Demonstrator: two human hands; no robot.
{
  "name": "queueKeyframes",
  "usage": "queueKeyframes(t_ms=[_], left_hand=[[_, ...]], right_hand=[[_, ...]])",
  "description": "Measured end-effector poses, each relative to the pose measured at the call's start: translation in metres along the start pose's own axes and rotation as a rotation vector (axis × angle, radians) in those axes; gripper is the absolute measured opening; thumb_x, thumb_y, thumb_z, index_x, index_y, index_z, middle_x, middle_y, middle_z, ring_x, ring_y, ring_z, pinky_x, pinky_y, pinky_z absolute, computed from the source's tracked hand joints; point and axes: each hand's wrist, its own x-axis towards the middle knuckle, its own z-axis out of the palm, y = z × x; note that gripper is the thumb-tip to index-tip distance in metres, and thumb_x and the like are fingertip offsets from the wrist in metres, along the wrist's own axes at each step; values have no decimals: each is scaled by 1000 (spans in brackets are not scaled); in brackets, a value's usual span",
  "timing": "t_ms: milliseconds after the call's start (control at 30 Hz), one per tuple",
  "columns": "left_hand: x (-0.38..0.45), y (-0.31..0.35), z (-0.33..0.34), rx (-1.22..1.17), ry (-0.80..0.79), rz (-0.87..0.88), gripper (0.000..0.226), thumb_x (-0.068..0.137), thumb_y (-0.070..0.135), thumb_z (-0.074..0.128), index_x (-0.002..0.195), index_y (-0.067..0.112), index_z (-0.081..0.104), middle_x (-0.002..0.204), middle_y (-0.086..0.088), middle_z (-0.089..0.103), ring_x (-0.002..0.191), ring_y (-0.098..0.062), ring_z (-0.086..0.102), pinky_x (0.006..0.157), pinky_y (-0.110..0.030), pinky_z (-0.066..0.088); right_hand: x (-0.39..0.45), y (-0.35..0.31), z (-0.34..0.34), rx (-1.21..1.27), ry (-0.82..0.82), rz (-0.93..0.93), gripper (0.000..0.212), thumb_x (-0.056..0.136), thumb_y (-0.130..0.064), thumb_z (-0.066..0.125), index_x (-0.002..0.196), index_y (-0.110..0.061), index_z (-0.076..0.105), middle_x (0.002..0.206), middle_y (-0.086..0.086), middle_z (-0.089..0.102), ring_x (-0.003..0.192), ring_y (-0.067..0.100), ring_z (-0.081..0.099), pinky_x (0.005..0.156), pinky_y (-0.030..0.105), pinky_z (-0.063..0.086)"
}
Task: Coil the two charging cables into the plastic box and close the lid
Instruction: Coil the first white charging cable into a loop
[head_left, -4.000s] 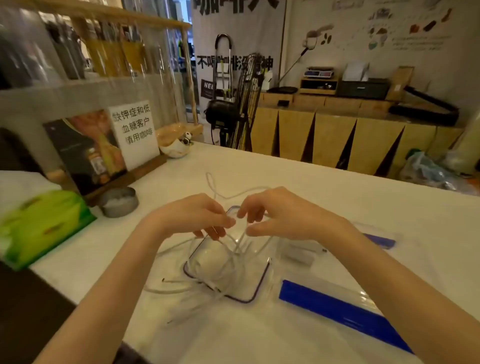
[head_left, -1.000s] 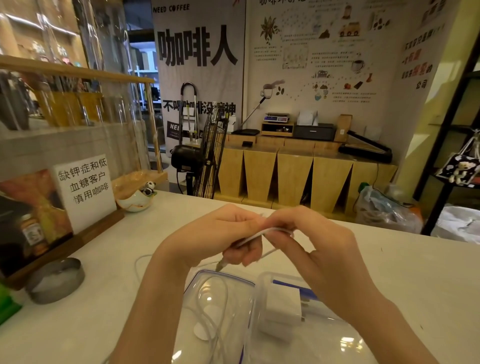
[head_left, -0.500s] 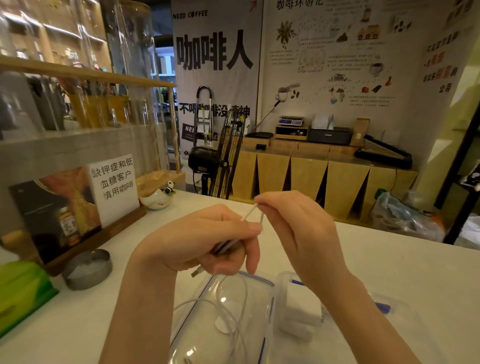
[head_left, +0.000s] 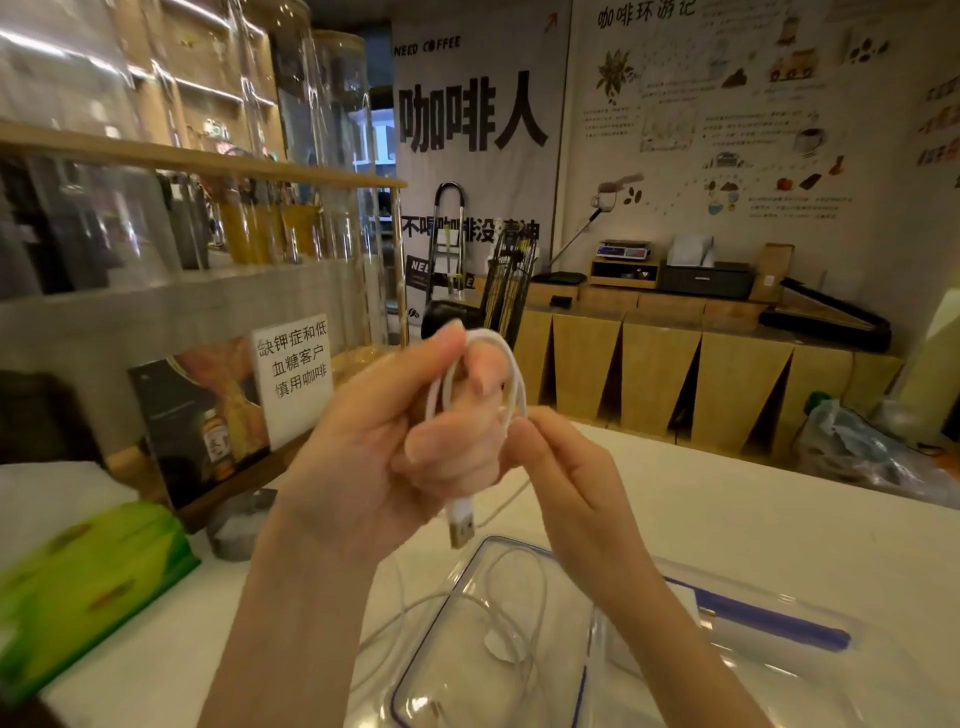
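My left hand (head_left: 379, 441) is raised above the white counter with a white charging cable (head_left: 514, 379) looped around its fingers. The cable's USB plug (head_left: 461, 522) hangs below the palm. My right hand (head_left: 566, 478) pinches the same cable just right of the loop, and the loose end trails down toward the box. Below my hands, the clear plastic box (head_left: 415, 670) with a blue rim holds loose turns of white cable (head_left: 524, 597). To its right lies the clear lid with a blue clip (head_left: 753, 618), partly hidden by my right forearm.
A green tissue pack (head_left: 88, 587) lies at the left counter edge, with a small metal tin (head_left: 239, 525) behind it. A sign stand (head_left: 293, 379) and glass shelving line the left side. A bag (head_left: 852, 441) sits beyond the far counter edge.
Both hands have risen higher in front of me. The cable that was held straight between them half a second ago is now wound in a loop around my left fingers.
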Motion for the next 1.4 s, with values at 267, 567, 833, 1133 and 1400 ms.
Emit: queueKeyframes(t_ms=[267,567,833,1133,1400], left_hand=[[16,1,-29,49,435,385,45,97,26,25,76,7,61,47,4,54,36,-3,41,38,-12,36],[26,-23,-75,485,757,317,41,99,23,25,82,5,57,48,3,53,39,-6,40,41,-18,37],[18,-30,-65,1315,514,-111,38,96,26,31,83,14,64,56,10,55,47,1,48,46,-10,38],[20,-13,-57,965,109,-414,55,93,48,28,67,18,66,40,12,44,36,-8,31,40,-21,29],[20,-14,-66,383,-124,-385,37,91,36,45,66,15,61,39,13,35,33,-4,29,34,-15,26]], right_hand=[[-8,4,3,-169,-252,119,23,91,-35,44,92,-28,66,57,-3,57,54,1,53,57,14,44],[-6,-17,-9,-395,-187,-53,22,89,-28,50,81,-13,64,57,7,60,53,20,50,50,32,40],[4,-31,-40,-446,-5,-99,18,70,-47,56,83,-38,66,68,-27,62,75,0,61,69,15,50],[9,-32,-51,-207,66,-129,13,65,-41,66,76,-36,70,71,-15,70,67,8,65,53,13,49],[12,-20,-50,77,121,-21,16,67,-32,65,76,-21,73,52,-5,65,31,8,47,35,15,41]])
